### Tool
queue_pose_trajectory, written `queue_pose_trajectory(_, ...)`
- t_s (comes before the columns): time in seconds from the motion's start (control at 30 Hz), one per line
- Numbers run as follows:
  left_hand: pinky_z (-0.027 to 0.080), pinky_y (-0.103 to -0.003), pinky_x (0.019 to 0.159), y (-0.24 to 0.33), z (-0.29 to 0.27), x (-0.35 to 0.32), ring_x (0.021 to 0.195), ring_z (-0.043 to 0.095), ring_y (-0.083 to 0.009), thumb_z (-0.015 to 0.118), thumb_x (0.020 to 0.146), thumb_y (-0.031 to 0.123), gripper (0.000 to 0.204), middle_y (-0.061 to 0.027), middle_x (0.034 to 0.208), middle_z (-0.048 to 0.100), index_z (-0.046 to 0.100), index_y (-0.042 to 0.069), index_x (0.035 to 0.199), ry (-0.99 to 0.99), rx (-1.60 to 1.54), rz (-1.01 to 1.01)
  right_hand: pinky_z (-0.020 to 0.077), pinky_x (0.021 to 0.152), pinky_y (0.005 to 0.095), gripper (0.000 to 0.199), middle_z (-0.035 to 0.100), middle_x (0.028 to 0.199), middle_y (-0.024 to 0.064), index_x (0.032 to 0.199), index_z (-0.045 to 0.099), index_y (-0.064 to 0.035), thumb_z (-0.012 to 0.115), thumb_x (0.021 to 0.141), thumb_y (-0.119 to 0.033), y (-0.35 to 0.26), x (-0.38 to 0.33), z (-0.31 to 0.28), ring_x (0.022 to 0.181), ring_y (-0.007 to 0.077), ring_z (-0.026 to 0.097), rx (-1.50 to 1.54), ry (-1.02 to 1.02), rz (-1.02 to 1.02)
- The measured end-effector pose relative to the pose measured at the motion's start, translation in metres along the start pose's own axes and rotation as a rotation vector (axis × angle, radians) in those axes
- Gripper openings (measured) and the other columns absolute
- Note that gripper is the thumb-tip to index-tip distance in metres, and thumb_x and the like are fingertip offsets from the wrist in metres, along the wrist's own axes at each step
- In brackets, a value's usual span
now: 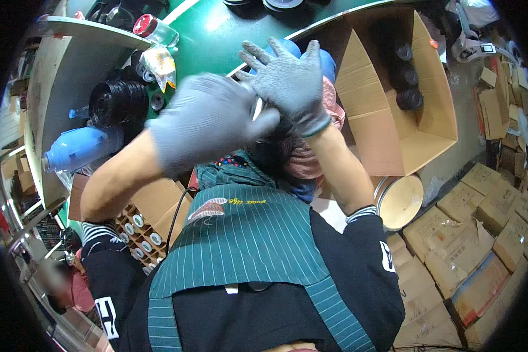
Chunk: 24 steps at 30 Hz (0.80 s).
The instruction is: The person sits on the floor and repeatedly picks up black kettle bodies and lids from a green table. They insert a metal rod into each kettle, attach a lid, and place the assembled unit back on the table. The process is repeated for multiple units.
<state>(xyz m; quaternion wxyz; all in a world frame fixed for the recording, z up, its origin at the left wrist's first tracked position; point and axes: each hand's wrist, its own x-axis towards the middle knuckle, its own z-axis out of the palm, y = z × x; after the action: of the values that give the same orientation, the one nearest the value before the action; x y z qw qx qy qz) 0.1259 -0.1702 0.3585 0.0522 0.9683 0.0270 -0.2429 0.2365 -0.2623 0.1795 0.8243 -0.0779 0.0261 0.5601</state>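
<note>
My left hand [202, 120], in a grey glove, is blurred by motion, with its fingers curled in and its thumb toward the right. A small shiny silvery piece [257, 108] shows between that thumb and fingers; its kind cannot be made out. Just right of it, my right hand [290, 79], in a matching grey glove, has its fingers spread, palm away from me. The hands come close together or touch at the right wrist. Beneath them are pinkish cloth [308, 158] and blue fabric [328, 61], partly hidden by the hands.
To the right stands an open cardboard box [372, 138] with black round parts [409, 100] inside. A round-topped stool [402, 202] and stacked cartons [452, 252] are nearby. On the left are a blue thermos [79, 149], stacked black discs [118, 102], a red-lidded jar [155, 29] and a divided carton [141, 234].
</note>
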Motion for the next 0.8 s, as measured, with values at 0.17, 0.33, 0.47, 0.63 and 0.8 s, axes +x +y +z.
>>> queue_pose_trajectory(0.17, 0.061, -0.051, 0.073, 0.043, 0.066, 0.024, 0.081, 0.077, -0.0390, 0.064, 0.090, 0.037, 0.035, -0.0213, 0.081, 0.076, 0.080, 0.006, 0.084, 0.281, 0.017, -0.223, 0.0104, 0.131, 0.0675, 0.121, 0.013, 0.178, 0.0293, 0.175, -0.008, -0.0173, 0.031, 0.092, -0.095, 0.014, 0.009, -0.008, 0.167, 0.0444, 0.010, -0.048, -0.034, 0.035)
queue_pose_trajectory(0.33, 0.061, -0.043, 0.059, 0.052, 0.107, 0.047, 0.071, 0.079, -0.0268, 0.066, 0.102, 0.033, 0.029, -0.0118, 0.086, 0.080, 0.081, 0.010, 0.094, 0.258, 0.072, -0.540, 0.0111, 0.129, 0.0709, 0.120, 0.011, 0.179, 0.0296, 0.173, -0.019, -0.0194, 0.035, 0.095, -0.092, 0.006, 0.016, -0.023, 0.167, 0.0460, 0.008, -0.039, -0.058, 0.042)
queue_pose_trajectory(0.47, 0.061, -0.040, 0.062, 0.050, 0.089, 0.014, 0.078, 0.080, -0.0270, 0.070, 0.101, 0.046, 0.040, -0.0131, 0.083, 0.077, 0.080, 0.008, 0.092, 0.318, 0.125, -0.395, 0.0378, 0.125, 0.0593, 0.086, 0.059, 0.154, 0.0232, 0.162, 0.045, -0.0117, 0.036, 0.106, -0.077, -0.014, -0.004, 0.005, 0.146, 0.0397, 0.054, -0.204, 0.065, -0.187)
queue_pose_trajectory(0.63, 0.060, -0.041, 0.058, 0.048, 0.095, 0.009, 0.067, 0.076, -0.0262, 0.071, 0.101, 0.049, 0.044, -0.0088, 0.073, 0.073, 0.077, 0.006, 0.094, 0.294, 0.061, -0.443, 0.0529, 0.109, 0.0425, 0.058, 0.071, 0.116, 0.0106, 0.134, 0.065, -0.0041, 0.049, 0.112, -0.055, -0.007, -0.001, -0.049, 0.119, 0.0277, 0.069, -0.562, 0.370, -0.136)
queue_pose_trajectory(0.8, 0.060, -0.040, 0.058, 0.045, 0.096, 0.014, 0.068, 0.077, -0.0251, 0.070, 0.102, 0.048, 0.043, -0.0094, 0.075, 0.075, 0.079, 0.007, 0.092, 0.317, 0.104, -0.431, 0.0629, 0.098, 0.0504, 0.039, 0.074, 0.120, 0.0159, 0.135, 0.062, -0.0023, 0.061, 0.112, -0.034, -0.004, 0.048, -0.077, 0.107, 0.0324, 0.075, -0.312, 0.111, 0.235)
